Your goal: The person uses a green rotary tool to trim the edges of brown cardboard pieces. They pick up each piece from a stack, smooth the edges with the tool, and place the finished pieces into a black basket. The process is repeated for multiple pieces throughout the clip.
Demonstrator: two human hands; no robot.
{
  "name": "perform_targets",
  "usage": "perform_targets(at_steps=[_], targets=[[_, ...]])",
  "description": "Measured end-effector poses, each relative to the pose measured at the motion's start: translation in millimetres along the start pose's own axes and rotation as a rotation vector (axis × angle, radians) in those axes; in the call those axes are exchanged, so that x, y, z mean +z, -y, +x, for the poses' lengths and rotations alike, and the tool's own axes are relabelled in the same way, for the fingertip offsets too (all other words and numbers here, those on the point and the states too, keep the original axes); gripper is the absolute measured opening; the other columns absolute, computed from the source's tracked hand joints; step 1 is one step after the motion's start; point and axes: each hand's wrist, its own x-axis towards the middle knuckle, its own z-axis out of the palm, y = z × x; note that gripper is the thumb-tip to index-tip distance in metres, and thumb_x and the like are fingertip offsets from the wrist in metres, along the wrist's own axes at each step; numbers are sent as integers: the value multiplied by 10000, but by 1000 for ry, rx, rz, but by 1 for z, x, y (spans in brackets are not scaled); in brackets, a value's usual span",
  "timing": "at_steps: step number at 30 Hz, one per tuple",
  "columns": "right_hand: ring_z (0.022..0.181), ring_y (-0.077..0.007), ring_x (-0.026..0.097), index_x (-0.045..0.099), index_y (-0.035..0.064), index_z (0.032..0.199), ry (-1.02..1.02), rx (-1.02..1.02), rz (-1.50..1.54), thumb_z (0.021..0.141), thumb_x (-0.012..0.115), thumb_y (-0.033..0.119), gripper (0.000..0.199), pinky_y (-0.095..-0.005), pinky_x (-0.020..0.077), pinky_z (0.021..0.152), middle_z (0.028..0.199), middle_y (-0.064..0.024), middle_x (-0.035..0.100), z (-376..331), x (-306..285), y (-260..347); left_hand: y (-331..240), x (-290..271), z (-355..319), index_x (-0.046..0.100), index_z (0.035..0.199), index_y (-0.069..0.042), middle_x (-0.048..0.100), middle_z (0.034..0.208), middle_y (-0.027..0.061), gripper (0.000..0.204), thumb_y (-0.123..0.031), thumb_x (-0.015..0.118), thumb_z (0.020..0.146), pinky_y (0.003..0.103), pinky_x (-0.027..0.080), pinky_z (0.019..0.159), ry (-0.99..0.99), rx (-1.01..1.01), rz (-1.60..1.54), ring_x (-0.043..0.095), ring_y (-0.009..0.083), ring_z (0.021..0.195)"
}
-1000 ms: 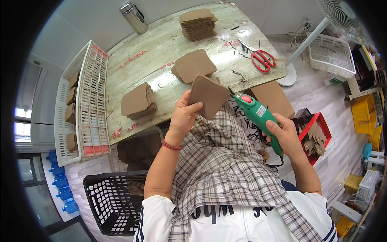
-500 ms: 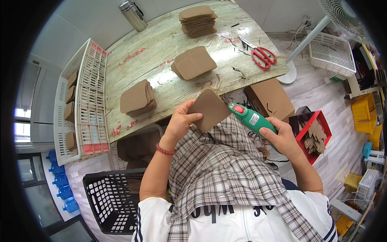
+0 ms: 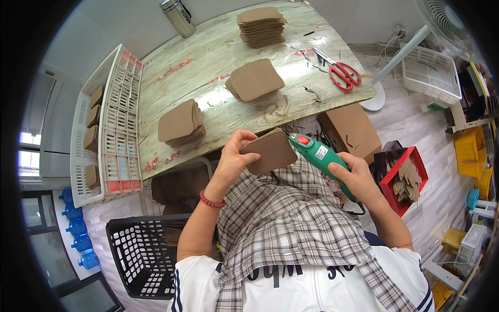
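My left hand [image 3: 234,158], wearing a red bead bracelet, pinches a flat brown piece with rounded corners [image 3: 273,153] over my lap, thumb on its upper face. My right hand [image 3: 356,179] is wrapped around a green handheld electric tool [image 3: 323,158] with a red button. The tool's metal head is close beside the piece's right upper edge; I cannot tell if they touch. Similar brown pieces lie on the table in a left stack [image 3: 179,120], a middle stack [image 3: 260,80] and a taller far stack [image 3: 261,27].
Red-handled scissors [image 3: 345,77] and dark scraps lie on the table's [image 3: 208,57] right side. A white crate [image 3: 120,125] stands left, a black crate [image 3: 138,255] below it. On the right are a cardboard box [image 3: 356,132], a red box [image 3: 387,182] of brown offcuts and a fan [image 3: 405,49].
The brown piece has turned clockwise in my left hand and sits slightly lower and further right. The tool's head has shifted slightly left, still near the piece's edge.
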Motion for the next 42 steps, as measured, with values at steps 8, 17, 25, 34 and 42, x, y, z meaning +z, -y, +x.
perform_targets(at_steps=[8,17,25,34,42], targets=[[588,-77,543,630,-27,1007,118,46,30,886,663,348,395,-235,451,529,736,-37,592,3,-5,1,5,-17,-1,613,903,-28,682,881,41,149,36,692,794,251,508,758,-153,82,-356,627,101,789],[580,-82,547,628,-33,1011,172,69,-51,874,675,335,395,-242,459,539,741,-42,610,2,-5,4,7,-22,-3,641,928,-24,685,882,44,156,25,691,789,254,501,769,-90,24,-253,627,105,786],[583,-79,553,631,-34,1017,194,72,-112,868,677,322,388,-237,455,538,744,-39,610,2,0,8,6,-14,-3,659,948,-5,691,867,47,187,20,716,771,250,513,718,38,-52,-173,635,111,754],[602,-76,535,637,-35,996,244,43,-63,873,669,318,375,-235,443,547,751,-31,596,13,13,14,-8,-7,-8,663,913,-10,677,838,11,187,29,726,741,236,495,734,208,-166,-73,614,80,759],[629,-86,542,628,-34,989,159,-24,109,896,649,327,374,-244,472,568,772,-40,590,30,27,5,-46,-65,-12,626,1057,-17,679,964,52,258,6,667,804,267,513,787,-178,167,-139,635,122,851]])
